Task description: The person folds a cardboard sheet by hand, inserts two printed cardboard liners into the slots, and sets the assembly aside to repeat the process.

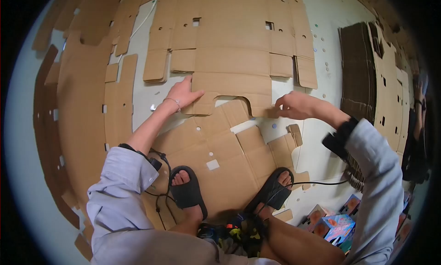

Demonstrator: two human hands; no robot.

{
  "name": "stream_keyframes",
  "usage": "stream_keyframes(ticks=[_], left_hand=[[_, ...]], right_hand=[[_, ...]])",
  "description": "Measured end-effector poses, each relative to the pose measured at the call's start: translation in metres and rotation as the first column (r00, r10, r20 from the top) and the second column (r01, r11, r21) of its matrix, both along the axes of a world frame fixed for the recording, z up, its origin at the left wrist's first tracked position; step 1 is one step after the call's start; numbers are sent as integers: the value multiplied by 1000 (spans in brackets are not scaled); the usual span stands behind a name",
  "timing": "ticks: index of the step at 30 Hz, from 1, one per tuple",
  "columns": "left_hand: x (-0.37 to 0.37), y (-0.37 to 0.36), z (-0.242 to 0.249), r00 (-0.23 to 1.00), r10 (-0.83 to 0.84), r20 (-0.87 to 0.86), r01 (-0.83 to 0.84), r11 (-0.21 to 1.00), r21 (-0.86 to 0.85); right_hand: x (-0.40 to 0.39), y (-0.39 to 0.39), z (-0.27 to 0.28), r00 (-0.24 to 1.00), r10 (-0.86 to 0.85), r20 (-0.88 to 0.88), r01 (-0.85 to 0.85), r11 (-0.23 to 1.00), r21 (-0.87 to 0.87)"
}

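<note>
A flat, die-cut cardboard box sheet (233,58) lies in front of me, with slots, side flaps and a curved cutout in its near edge. My left hand (183,96) is at the sheet's near left corner, thumb and forefinger spread apart over its edge. At the near right corner, my right hand (296,105) has its fingers bent and closed on the cardboard; the fingertips are partly hidden. Beneath the near edge, another cardboard sheet (206,150) lies on the floor under my feet.
Large cardboard sheets (85,108) cover the left side. A tall stack of folded cardboard (357,67) stands at right. Colourful printed boxes (334,227) sit at lower right. A black cable (317,183) crosses near my sandals. Another person's arm (419,104) shows at far right.
</note>
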State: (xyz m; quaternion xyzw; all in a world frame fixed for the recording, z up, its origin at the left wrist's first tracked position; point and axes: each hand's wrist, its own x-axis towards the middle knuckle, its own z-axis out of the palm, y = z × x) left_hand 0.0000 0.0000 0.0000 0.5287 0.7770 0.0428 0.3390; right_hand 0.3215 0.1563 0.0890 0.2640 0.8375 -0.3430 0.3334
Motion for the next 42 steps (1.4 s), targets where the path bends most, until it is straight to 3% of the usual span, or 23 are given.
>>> stream_keyframes(ticks=[2, 5, 7, 9, 10, 13, 14, 17, 19, 25, 28, 30, 33, 34, 37, 38, 41, 42], left_hand=[[15, -3, 12, 998, -41, -40, 41, 999, -8], [24, -34, 45, 992, -9, -127, 14, 999, 35], [30, -56, 31, 962, -178, -205, 219, 955, 200], [32, -75, 26, 883, -301, -362, 425, 839, 340], [32, -80, 27, 881, -291, -374, 427, 829, 360], [24, -72, 31, 872, -344, -347, 447, 850, 279], [25, -70, 35, 883, -343, -320, 431, 863, 263], [26, -59, 62, 885, -363, -293, 422, 890, 173], [29, -52, 84, 855, -408, -319, 454, 887, 81], [18, -53, 119, 877, -425, -224, 479, 817, 323], [29, -47, 135, 897, -403, -179, 433, 883, 180], [35, -41, 156, 875, -482, -48, 484, 868, 112], [35, -30, 183, 835, -534, 129, 543, 838, -50], [34, -27, 186, 826, -533, 185, 557, 823, -111], [21, -17, 175, 882, -410, 231, 442, 891, -107], [11, -15, 158, 912, -326, 248, 354, 932, -81], [12, 2, 162, 943, -326, -70, 327, 945, 11], [12, 3, 158, 926, -338, -169, 364, 917, 165]], right_hand=[[-20, -9, -7, 944, 258, 208, -296, 939, 178], [-47, -42, -13, 931, 308, 195, -354, 890, 287], [-37, -57, -27, 921, 317, 228, -383, 846, 371], [-31, -82, -39, 888, 357, 290, -460, 708, 536], [-33, -91, -35, 854, 344, 390, -519, 602, 606], [-13, -77, -49, 883, 431, 184, -422, 561, 713], [-11, -69, -46, 940, 335, 69, -299, 707, 641], [-17, -61, -16, 966, 256, -43, -200, 837, 510], [-14, -55, -12, 969, 229, -91, -156, 855, 495], [-15, -45, 44, 989, 114, -93, -69, 918, 391], [-14, -47, 56, 981, 184, 54, -191, 909, 370], [-16, -54, 69, 959, 227, 171, -274, 900, 339], [-6, -53, 85, 959, 260, 115, -281, 928, 246], [-18, -53, 103, 959, 210, 191, -243, 956, 165], [-14, -29, 89, 986, 158, 62, -164, 979, 120], [-14, -24, 82, 996, 77, 41, -84, 974, 211], [-9, -17, 71, 978, 30, -204, 69, 884, 462], [-10, -16, 66, 965, -34, -258, 150, 885, 442]])
